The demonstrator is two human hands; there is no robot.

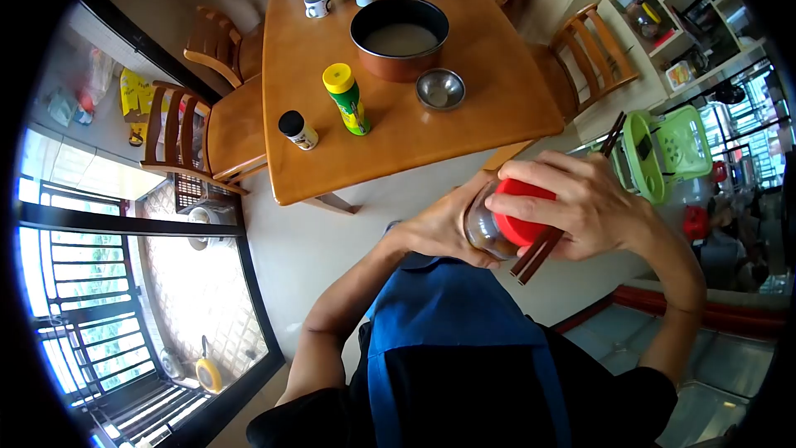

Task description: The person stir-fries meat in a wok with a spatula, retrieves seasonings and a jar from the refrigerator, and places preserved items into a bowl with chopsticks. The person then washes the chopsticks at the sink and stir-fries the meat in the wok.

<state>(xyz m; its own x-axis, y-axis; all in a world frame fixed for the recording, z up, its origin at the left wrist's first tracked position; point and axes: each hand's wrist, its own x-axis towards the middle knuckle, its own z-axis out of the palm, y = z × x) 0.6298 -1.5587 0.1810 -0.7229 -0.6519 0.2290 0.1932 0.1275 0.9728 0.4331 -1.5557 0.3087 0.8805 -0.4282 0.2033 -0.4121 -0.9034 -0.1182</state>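
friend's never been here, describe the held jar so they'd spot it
From the wooden table, look toward the wearer's blue apron. Just above it, the left hand and right hand hold a clear jar. Unlike the table's black-capped bottle and yellow-capped canister, it has a red lid.

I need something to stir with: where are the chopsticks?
In the head view, right of centre: the chopsticks are in the right hand, their lower ends just below the red lid.

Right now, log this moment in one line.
left hand: holds jar | right hand: grips red lid, chopsticks | pot: on table
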